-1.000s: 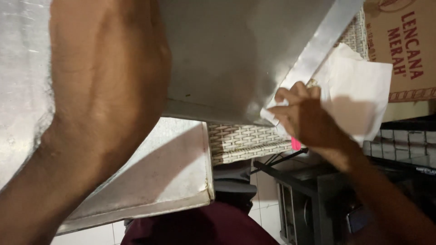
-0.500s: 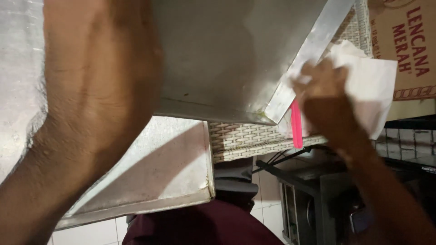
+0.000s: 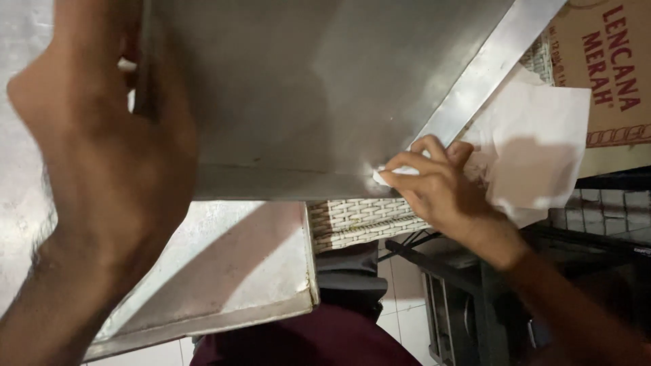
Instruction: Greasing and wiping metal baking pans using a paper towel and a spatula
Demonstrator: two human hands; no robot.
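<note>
A large metal baking tray (image 3: 305, 88) is tilted up in front of me. My left hand (image 3: 102, 169) grips its left rim, with the thumb over the edge. My right hand (image 3: 434, 183) pinches a white paper tissue (image 3: 536, 149) and presses a fold of it against the tray's lower right corner. The rest of the tissue hangs loose behind that hand.
A second metal tray (image 3: 230, 271) lies flat below the tilted one. A woven wicker surface (image 3: 352, 220) shows under it. A brown cardboard box (image 3: 610, 74) stands at the right. A dark metal frame (image 3: 461, 285) and white floor tiles are below.
My right hand slid down along the tray's right rim to its lower corner with the tissue. The pink object seen below that hand is out of sight now.
</note>
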